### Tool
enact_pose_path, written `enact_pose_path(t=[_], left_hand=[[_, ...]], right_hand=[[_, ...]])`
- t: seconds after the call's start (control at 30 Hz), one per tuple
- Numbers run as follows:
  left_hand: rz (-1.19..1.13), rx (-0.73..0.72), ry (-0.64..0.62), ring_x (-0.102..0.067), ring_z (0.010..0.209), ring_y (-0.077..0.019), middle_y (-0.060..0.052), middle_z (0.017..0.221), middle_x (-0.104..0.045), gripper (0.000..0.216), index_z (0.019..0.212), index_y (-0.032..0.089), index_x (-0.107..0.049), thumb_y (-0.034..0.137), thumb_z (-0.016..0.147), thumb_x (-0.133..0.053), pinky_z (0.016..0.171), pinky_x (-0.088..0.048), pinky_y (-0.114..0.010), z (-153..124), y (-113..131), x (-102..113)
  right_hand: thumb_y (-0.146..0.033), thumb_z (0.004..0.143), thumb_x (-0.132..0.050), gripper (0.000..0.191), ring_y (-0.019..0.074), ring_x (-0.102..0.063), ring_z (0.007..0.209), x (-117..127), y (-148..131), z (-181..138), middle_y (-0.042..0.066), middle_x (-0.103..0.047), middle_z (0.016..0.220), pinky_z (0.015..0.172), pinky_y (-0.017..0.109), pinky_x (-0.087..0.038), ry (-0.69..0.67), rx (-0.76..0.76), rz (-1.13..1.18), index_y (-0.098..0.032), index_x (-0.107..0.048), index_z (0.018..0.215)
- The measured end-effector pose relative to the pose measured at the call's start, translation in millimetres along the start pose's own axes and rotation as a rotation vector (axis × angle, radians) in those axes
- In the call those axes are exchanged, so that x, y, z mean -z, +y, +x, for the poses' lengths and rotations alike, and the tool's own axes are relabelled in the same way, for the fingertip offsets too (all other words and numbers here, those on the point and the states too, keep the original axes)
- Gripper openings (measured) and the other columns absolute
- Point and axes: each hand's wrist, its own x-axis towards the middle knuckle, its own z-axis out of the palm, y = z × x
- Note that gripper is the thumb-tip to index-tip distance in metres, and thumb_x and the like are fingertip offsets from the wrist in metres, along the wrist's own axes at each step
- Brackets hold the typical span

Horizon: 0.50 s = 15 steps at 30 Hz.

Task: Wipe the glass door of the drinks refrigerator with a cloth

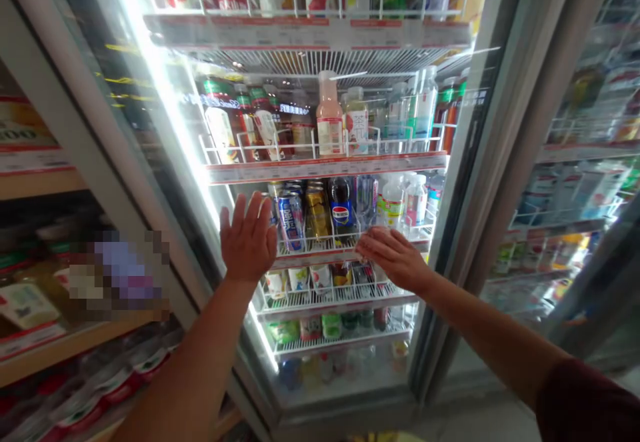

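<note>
I face an open drinks fridge with lit wire shelves. My left hand is raised, fingers spread, palm toward the left end of the middle shelf, beside a blue can. My right hand lies flat, fingers stretched left, on the front rail of that shelf, below a Pepsi bottle and small white bottles. Neither hand holds anything.
The glass door stands open at the left. The upper shelf carries a pink bottle and other bottles. Lower shelves hold small cups. Wooden shelves of goods stand at the left; a closed fridge is on the right.
</note>
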Motion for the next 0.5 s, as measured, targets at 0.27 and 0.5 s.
enact_pose_path(t=[0.27, 0.5], left_hand=[[-0.035, 0.046, -0.031, -0.032, 0.165, -0.0311, -0.008, 0.168, -0.050, 0.060, 0.166, 0.033, -0.043, 0.044, 0.107, -0.045, 0.139, -0.010, -0.060, 1, 0, 1], [0.013, 0.011, -0.026, -0.030, 0.166, -0.0293, -0.008, 0.169, -0.049, 0.061, 0.167, 0.030, -0.041, 0.044, 0.108, -0.041, 0.139, -0.010, -0.058, 0, 0, 1]], right_hand=[[-0.014, 0.109, -0.049, 0.083, 0.0348, -0.037, 0.164, 9, 33, 77, -0.002, -0.048, 0.172, 0.133, 0.064, -0.040, 0.312, -0.264, -0.052, -0.050, -0.012, 0.173], [-0.013, 0.108, -0.046, 0.082, 0.0280, -0.044, 0.161, 19, 48, 101, -0.005, -0.054, 0.168, 0.135, 0.054, -0.038, 0.082, -0.047, -0.024, -0.050, -0.014, 0.173]])
